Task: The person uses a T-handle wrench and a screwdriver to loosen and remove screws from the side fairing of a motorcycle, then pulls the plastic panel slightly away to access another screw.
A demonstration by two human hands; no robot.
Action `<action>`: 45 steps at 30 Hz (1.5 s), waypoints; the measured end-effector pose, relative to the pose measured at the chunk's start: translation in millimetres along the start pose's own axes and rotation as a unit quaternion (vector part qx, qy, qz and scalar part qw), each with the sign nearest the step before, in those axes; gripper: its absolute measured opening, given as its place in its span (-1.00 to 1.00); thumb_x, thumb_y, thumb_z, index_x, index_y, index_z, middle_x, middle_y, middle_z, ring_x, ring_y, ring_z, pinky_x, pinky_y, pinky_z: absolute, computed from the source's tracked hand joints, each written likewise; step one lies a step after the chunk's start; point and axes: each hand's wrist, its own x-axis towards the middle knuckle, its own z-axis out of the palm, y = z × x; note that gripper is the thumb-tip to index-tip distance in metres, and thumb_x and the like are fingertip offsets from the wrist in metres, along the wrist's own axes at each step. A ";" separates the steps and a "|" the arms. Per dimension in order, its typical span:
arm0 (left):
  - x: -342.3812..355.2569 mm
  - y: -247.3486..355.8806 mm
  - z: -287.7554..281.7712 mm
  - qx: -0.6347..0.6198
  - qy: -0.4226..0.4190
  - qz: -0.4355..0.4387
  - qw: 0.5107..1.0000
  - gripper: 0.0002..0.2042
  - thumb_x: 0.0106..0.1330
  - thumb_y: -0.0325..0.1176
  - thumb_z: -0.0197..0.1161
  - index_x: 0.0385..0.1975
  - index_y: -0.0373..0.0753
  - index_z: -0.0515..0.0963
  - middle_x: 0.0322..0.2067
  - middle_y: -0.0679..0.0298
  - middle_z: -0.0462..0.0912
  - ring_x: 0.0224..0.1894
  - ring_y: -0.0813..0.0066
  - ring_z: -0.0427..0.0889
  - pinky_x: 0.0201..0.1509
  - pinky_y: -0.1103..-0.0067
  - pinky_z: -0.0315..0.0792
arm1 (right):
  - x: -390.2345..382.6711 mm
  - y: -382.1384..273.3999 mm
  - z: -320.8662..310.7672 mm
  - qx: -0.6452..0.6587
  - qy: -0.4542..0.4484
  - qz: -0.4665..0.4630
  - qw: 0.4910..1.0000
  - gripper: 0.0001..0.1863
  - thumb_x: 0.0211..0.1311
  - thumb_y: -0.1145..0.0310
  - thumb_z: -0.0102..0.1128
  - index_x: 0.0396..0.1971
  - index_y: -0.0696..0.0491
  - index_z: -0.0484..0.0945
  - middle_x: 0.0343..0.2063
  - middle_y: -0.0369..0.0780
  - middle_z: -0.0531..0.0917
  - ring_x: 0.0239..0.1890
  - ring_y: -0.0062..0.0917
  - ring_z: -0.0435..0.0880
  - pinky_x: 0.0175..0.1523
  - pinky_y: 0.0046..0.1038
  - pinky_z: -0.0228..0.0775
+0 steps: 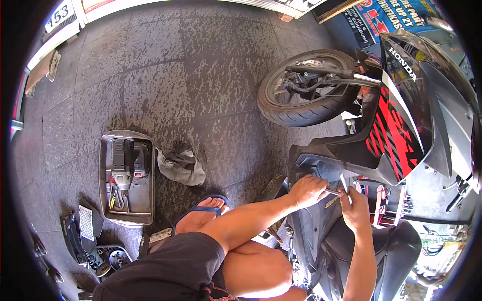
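Both my hands are over the inner leg shield of a black scooter [321, 228] with red and white striped side panels. My left hand [307, 191] is closed around a thin dark rod-like tool [332, 191], whose tip points toward my right hand. My right hand [355, 209] pinches a flat, pale, narrow strip [344, 182] that stands up between thumb and fingers. The rod's tip and the strip meet or nearly touch at my right fingertips. What the strip is cannot be made out.
A front wheel [273, 113] juts out ahead. On the tiled floor to the left lie a tool tray [104, 200] with a cordless impact wrench [122, 160], a grey rag [183, 168] and dark removed parts [118, 258]. A red tool rack [380, 203] stands beyond the scooter; its black seat [401, 246] is near my right arm.
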 end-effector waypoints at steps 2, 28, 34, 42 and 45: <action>0.2 1.6 1.8 -0.009 0.017 0.009 1.000 -0.78 0.27 -0.22 0.32 -0.31 -0.19 0.48 -0.41 0.18 0.63 -0.28 0.13 0.68 -0.11 0.26 0.49 | 0.4 0.6 -3.2 -0.041 0.002 -0.018 0.999 -0.86 0.31 0.41 0.19 -0.27 0.15 0.64 -0.54 -0.13 0.63 -0.49 -0.21 0.62 -0.32 -0.29 0.41; -0.8 1.6 3.0 0.014 0.019 0.021 1.000 -0.78 0.28 -0.23 0.31 -0.28 -0.22 0.49 -0.44 0.13 0.65 -0.31 0.11 0.68 -0.14 0.25 0.50 | 28.1 -6.2 -11.8 -0.011 -0.174 0.085 0.981 -0.67 0.35 0.22 0.23 -0.33 0.23 0.69 -0.59 -0.14 0.68 -0.51 -0.45 0.66 -0.30 -0.30 0.48; -1.2 -0.2 0.0 0.017 0.032 0.018 0.999 -0.78 0.26 -0.24 0.33 -0.25 -0.22 0.51 -0.44 0.15 0.65 -0.32 0.13 0.68 -0.14 0.28 0.50 | 19.6 -20.5 -9.8 -0.085 -0.125 -0.002 0.988 -0.77 0.30 0.26 0.25 -0.26 0.11 0.72 -0.65 -0.11 0.59 -0.58 -0.35 0.56 -0.35 -0.26 0.36; -0.6 1.0 -0.3 0.013 0.018 0.021 1.000 -0.79 0.22 -0.26 0.35 -0.30 -0.19 0.50 -0.45 0.16 0.63 -0.32 0.13 0.67 -0.15 0.29 0.49 | 9.8 -25.7 -5.7 -0.095 -0.110 0.049 0.988 -0.76 0.25 0.26 0.23 -0.21 0.05 0.74 -0.51 0.01 0.67 -0.39 -0.11 0.68 -0.22 -0.17 0.45; -2.5 -0.4 1.7 -0.003 0.028 0.031 0.999 -0.77 0.19 -0.25 0.37 -0.31 -0.19 0.49 -0.45 0.16 0.62 -0.32 0.12 0.67 -0.16 0.29 0.49 | 9.9 -23.7 -4.1 -0.102 -0.108 0.055 0.987 -0.78 0.23 0.27 0.24 -0.24 0.05 0.75 -0.52 0.00 0.68 -0.39 -0.11 0.70 -0.22 -0.17 0.46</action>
